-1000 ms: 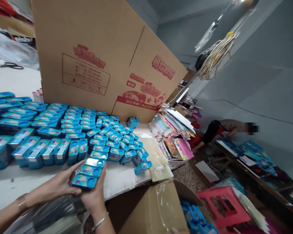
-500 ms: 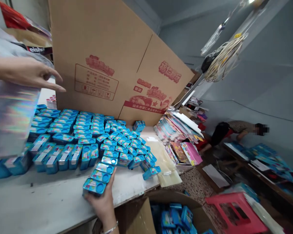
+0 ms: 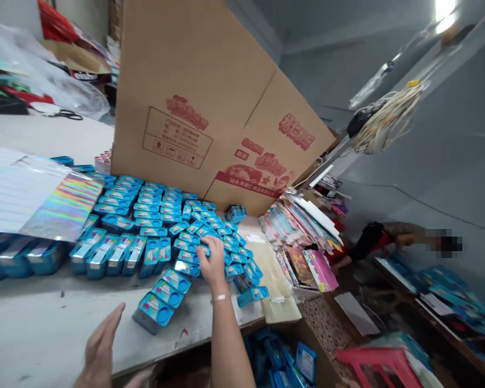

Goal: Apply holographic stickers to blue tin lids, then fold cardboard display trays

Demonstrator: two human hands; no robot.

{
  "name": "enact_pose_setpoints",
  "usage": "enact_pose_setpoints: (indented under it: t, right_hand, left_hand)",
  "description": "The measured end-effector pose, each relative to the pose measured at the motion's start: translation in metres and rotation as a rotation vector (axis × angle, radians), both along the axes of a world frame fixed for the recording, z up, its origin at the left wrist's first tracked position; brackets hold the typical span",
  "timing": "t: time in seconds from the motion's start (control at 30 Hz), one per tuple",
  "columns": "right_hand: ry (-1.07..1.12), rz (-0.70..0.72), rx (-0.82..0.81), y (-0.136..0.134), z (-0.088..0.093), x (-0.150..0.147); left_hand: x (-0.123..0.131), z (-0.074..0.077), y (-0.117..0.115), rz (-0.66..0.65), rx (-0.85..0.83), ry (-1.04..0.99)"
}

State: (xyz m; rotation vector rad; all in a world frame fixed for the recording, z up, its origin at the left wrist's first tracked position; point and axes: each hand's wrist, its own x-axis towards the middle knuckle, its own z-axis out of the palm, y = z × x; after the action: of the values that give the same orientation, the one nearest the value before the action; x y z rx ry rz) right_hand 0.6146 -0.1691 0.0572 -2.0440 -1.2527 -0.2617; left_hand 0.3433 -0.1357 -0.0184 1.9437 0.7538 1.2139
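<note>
Left hand (image 3: 99, 350): spread, empty, lower left
Right hand (image 3: 213, 260): over tins (image 3: 185, 245), mid-frame; grip unclear
Tins: close-packed, likely saving room

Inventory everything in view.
Containers: dozens, blue, on table and in open carton
Table: one, white, lower left
Large carton: one, brown, behind containers
Open carton: one, brown, below table
Packet: one, iridescent, over leftmost containers
Scissors: one, black-handled, far left
Plastic bag: one, clear, upper left
Printed sheets: many, multicoloured, right of table
Stool: one, red, lower right
Cable coil: one, cream, upper right
Lamp: count unclear, white, top right
Co-worker: one, striped top, background right
Bracelet: one, silver, right wrist
Left hand: one, bare, bottom left
Right hand: one, bare, over containers
</note>
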Motion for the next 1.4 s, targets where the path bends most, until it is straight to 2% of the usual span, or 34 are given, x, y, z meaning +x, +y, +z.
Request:
enact_pose_setpoints:
  t: [0.03, 0.1, 0.17, 0.23, 0.33, 0.43, 0.67, 0.93, 1.03, 1.27, 1.4]
  right_hand:
    - [-0.082, 0.020, -0.132, 0.022, 0.001, 0.009]
    - [-0.136, 0.051, -0.238, 0.060, -0.003, 0.019]
    - [-0.161, 0.065, -0.298, 0.082, -0.009, 0.023]
    - [-0.191, 0.061, -0.345, 0.090, -0.013, 0.022]
    - [-0.218, 0.045, -0.392, 0.088, -0.012, 0.020]
    - [-0.220, 0.070, -0.452, 0.079, -0.008, 0.018]
    - [-0.137, 0.143, -0.571, 0.060, -0.007, 0.015]
    - [0.027, -0.092, -0.538, 0.045, -0.018, -0.001]
    - [0.059, -0.125, -0.554, 0.041, -0.017, -0.005]
    - [0.061, -0.050, -0.584, 0.046, 0.004, -0.005]
    - [0.055, -0.014, -0.613, 0.059, 0.001, -0.006]
  left_hand:
    - [0.006, -0.013, -0.014, -0.008, 0.014, 0.061]
    - [0.023, -0.033, -0.033, 0.084, -0.037, 0.067]
    - [0.043, -0.044, -0.037, 0.159, -0.091, 0.046]
    - [0.060, -0.047, -0.033, 0.197, -0.118, 0.022]
    - [0.072, -0.049, -0.025, 0.208, -0.136, -0.017]
    - [0.073, -0.053, -0.023, 0.222, -0.172, -0.070]
    - [0.065, -0.053, -0.017, 0.073, -0.320, -0.139]
    - [0.047, -0.059, -0.008, 0.008, -0.345, -0.123]
    - [0.037, -0.062, -0.002, -0.030, -0.366, -0.079]
    - [0.034, -0.054, 0.002, -0.002, -0.292, -0.023]
    - [0.037, -0.054, 0.000, 0.023, -0.309, -0.009]
